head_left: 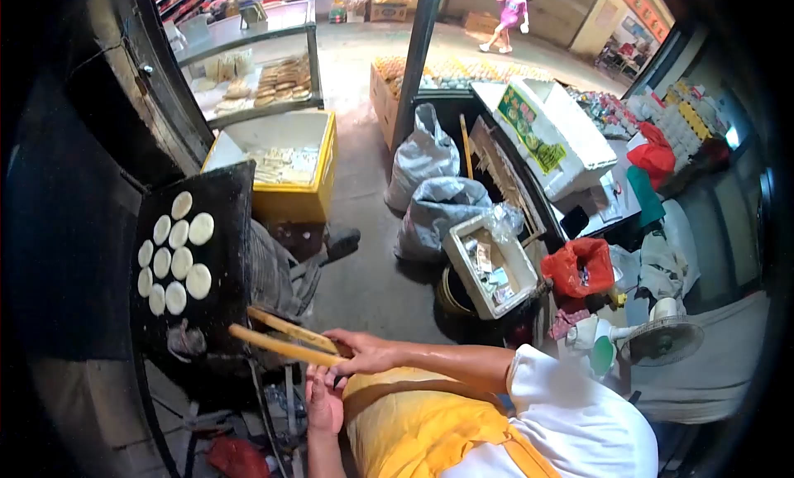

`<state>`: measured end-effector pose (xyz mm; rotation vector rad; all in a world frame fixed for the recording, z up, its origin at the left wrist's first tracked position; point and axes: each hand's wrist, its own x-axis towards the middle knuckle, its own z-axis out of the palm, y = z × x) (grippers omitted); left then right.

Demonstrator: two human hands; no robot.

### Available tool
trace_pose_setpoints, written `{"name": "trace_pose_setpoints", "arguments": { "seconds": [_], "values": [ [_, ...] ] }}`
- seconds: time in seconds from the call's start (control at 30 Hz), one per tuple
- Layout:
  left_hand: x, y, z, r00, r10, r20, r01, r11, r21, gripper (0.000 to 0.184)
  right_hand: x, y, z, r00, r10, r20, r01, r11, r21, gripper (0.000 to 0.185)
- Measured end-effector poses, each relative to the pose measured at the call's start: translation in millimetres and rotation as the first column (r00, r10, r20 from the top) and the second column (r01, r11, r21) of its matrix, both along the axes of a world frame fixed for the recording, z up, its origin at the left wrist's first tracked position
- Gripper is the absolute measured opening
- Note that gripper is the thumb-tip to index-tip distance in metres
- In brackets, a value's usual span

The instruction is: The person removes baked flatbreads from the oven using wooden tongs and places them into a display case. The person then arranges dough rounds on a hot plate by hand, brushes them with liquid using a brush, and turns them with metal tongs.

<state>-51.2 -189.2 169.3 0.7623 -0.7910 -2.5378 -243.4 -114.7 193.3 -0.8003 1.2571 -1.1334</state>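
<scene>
My right hand (365, 353) is closed around the rear end of long wooden tongs (285, 345), whose two arms spread apart toward the griddle's near edge. Just below it, my left hand (323, 402) has its palm turned up and fingers apart, the fingertips close to the tongs' rear end and a small dark thing. Whether they touch it is unclear. Several round pale flatbreads (198, 281) lie on the black griddle (227, 230) at the left, beyond the tongs' tips. A dark, lumpy object (187, 341) sits at the griddle's lower edge.
Past the griddle is a yellow box (327, 168) with pale pieces inside. Grey sacks (425, 157) and a foam box (457, 259) of banknotes stand right of the walkway. A red bag (571, 263) and a fan (662, 341) are farther right. Outside walks a person (511, 13).
</scene>
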Motion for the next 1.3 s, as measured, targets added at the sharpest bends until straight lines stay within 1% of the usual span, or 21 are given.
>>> {"name": "trace_pose_setpoints", "arguments": {
  "seconds": [0.03, 0.07, 0.1, 0.23, 0.3, 0.37, 0.43, 0.5, 0.63, 0.77, 0.8, 0.83, 0.87, 0.9, 0.93, 0.97, 1.03, 1.1, 1.13, 1.23, 1.3],
  "values": [
    [6.6, 13.7, -5.7, 0.998, -0.004, -0.066, 0.006, 1.000, 0.029, 0.074, 14.6, 12.2, -7.5, 0.996, 0.030, 0.087, -0.030, 1.000, -0.009, 0.077],
    [2.9, 34.4, 23.9, 0.998, 0.047, 0.032, -0.048, 0.998, 0.041, 0.076, 23.1, 25.7, -1.7, 0.994, 0.070, -0.087, -0.077, 0.994, -0.074, 0.076],
    [9.7, 48.2, 26.6, 0.997, 0.058, 0.044, -0.060, 0.997, 0.039, 0.076, 39.4, 38.0, -19.2, 0.991, 0.061, -0.123, -0.073, 0.993, -0.095, 0.076],
    [40.1, 95.1, 24.2, 0.993, 0.115, 0.025, -0.115, 0.993, -0.002, 0.070, 56.5, 77.2, 18.5, 0.963, 0.195, -0.187, -0.204, 0.978, -0.034, 0.075],
    [62.4, 112.9, 13.8, 0.963, 0.253, 0.088, -0.249, 0.967, -0.052, 0.065, 64.3, 92.0, 19.9, 0.949, 0.259, -0.182, -0.271, 0.962, -0.044, 0.074],
    [84.1, 123.9, 9.0, 0.932, 0.347, 0.108, -0.338, 0.936, -0.094, 0.057, 66.1, 109.8, 4.6, 0.895, 0.268, -0.357, -0.283, 0.959, 0.011, 0.068],
    [112.4, 126.5, -1.1, 0.897, 0.406, 0.177, -0.392, 0.914, -0.107, 0.054, 72.8, 131.3, -22.2, 0.830, 0.204, -0.519, -0.167, 0.979, 0.118, 0.060],
    [149.3, 128.2, -19.0, 0.863, 0.453, 0.224, -0.436, 0.891, -0.124, 0.050, 74.3, 156.3, -43.5, 0.762, 0.242, -0.601, -0.137, 0.967, 0.216, 0.052],
    [217.3, 144.0, -12.3, 0.788, 0.522, 0.325, -0.481, 0.853, -0.203, 0.044, 101.0, 200.2, -89.9, 0.808, 0.170, -0.564, 0.004, 0.956, 0.293, 0.047],
    [314.7, 169.5, -26.3, 0.726, 0.554, 0.408, -0.499, 0.832, -0.242, 0.043, 156.7, 216.4, -98.0, 0.817, 0.073, -0.572, 0.164, 0.921, 0.352, 0.050],
    [339.1, 175.9, -29.1, 0.717, 0.537, 0.445, -0.443, 0.843, -0.304, 0.044, 175.1, 220.3, -98.1, 0.822, 0.037, -0.569, 0.190, 0.923, 0.334, 0.048],
    [363.1, 183.4, -32.5, 0.700, 0.524, 0.485, -0.386, 0.849, -0.359, 0.045, 192.0, 223.7, -105.0, 0.819, 0.082, -0.568, 0.150, 0.925, 0.349, 0.048],
    [384.3, 190.9, -34.7, 0.661, 0.540, 0.521, -0.409, 0.842, -0.353, 0.041, 208.3, 225.7, -116.0, 0.821, 0.055, -0.568, 0.145, 0.942, 0.302, 0.047],
    [406.6, 202.0, -41.4, 0.603, 0.593, 0.534, -0.386, 0.803, -0.455, 0.049, 227.2, 232.6, -126.6, 0.829, 0.038, -0.558, 0.131, 0.957, 0.260, 0.046],
    [427.2, 213.3, -30.8, 0.577, 0.570, 0.585, -0.326, 0.817, -0.475, 0.053, 242.5, 230.6, -118.8, 0.764, 0.143, -0.629, 0.087, 0.943, 0.320, 0.045],
    [442.6, 216.3, -22.6, 0.565, 0.544, 0.620, -0.253, 0.830, -0.497, 0.057, 260.1, 231.3, -122.0, 0.759, 0.169, -0.629, 0.056, 0.945, 0.322, 0.045],
    [487.7, 236.9, -56.4, 0.527, 0.600, 0.602, -0.254, 0.787, -0.563, 0.061, 279.4, 240.4, -130.3, 0.680, 0.223, -0.698, -0.009, 0.955, 0.297, 0.040],
    [521.1, 254.1, -64.6, 0.550, 0.604, 0.576, -0.350, 0.794, -0.498, 0.061, 293.5, 248.5, -152.2, 0.615, 0.163, -0.771, -0.081, 0.986, 0.144, 0.039],
    [532.9, 257.2, -66.5, 0.550, 0.613, 0.568, -0.357, 0.787, -0.503, 0.061, 299.6, 245.3, -142.8, 0.620, 0.203, -0.758, -0.104, 0.979, 0.177, 0.040],
    [560.1, 279.7, -71.6, 0.426, 0.621, 0.658, -0.365, 0.783, -0.503, 0.062, 313.8, 230.7, -117.2, 0.599, 0.317, -0.736, -0.177, 0.948, 0.264, 0.039],
    [568.7, 286.1, -74.8, 0.429, 0.691, 0.582, -0.363, 0.721, -0.590, 0.062, 317.3, 227.9, -117.4, 0.570, 0.374, -0.732, -0.210, 0.927, 0.310, 0.038]
  ]
}}
